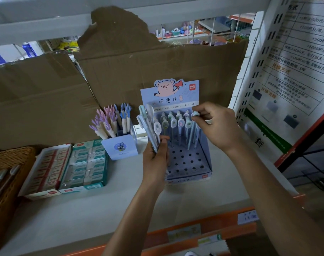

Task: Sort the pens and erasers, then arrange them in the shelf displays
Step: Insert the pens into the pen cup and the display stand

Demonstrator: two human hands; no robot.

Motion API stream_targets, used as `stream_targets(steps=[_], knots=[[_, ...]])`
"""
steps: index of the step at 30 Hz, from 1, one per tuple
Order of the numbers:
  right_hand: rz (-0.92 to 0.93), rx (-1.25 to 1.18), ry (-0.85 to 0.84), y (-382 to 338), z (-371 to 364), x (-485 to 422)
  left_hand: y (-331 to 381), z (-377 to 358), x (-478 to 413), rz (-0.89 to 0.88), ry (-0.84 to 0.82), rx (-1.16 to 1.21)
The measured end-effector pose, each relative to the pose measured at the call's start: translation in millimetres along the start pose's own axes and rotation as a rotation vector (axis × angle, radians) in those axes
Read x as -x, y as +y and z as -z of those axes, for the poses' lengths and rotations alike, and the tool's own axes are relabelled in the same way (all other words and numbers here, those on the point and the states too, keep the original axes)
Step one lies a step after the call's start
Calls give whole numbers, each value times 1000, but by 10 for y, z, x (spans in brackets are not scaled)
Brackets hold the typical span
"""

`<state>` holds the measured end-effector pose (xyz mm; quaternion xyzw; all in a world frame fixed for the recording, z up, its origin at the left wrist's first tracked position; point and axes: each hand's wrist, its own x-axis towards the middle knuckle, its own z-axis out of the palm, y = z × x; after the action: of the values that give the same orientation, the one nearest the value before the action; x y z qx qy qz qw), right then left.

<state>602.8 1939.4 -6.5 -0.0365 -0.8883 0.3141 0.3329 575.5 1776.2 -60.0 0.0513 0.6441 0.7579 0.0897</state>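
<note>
I judge the pens light, thin and stiff. The plastic barrels are smooth, so a loose bundle can fan out or slip. The flat tops look snag-prone, so I'd take each pen by the upper barrel, just under the top. Bodies are pale blue and green, with oval cartoon tags on top.

The left hand grips a bundle upright by the lower barrels, fingers curled round, at the display's front left. The right hand pinches the top of a single pen between thumb and fingertips at the display's back right corner. I can't tell if its tip sits in a hole.

The display is a blue card box with a pig header. Its back rows are filled and its front holes bare. It stands right of centre on the shelf, towards the back, against cardboard. Left of it are a pen cup and eraser boxes. A basket sits at the left edge.
</note>
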Motion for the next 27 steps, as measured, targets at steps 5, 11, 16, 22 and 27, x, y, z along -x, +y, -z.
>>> stream_targets(steps=[5,11,16,22,27], knots=[[163,268,-90,56,-57,-36,3,-21,4,39,-63,-16],[144,181,-57,-22,-51,-49,51,-45,54,10,-141,-39],[-32,-101,-82,-223,30,-26,66,-18,42,-32,-155,-78],[-215,-258,-190,-307,-20,25,91,-15,35,-38,-125,-16],[-227,-410,-95,-309,8,-23,104,-9,17,-29,-62,61]])
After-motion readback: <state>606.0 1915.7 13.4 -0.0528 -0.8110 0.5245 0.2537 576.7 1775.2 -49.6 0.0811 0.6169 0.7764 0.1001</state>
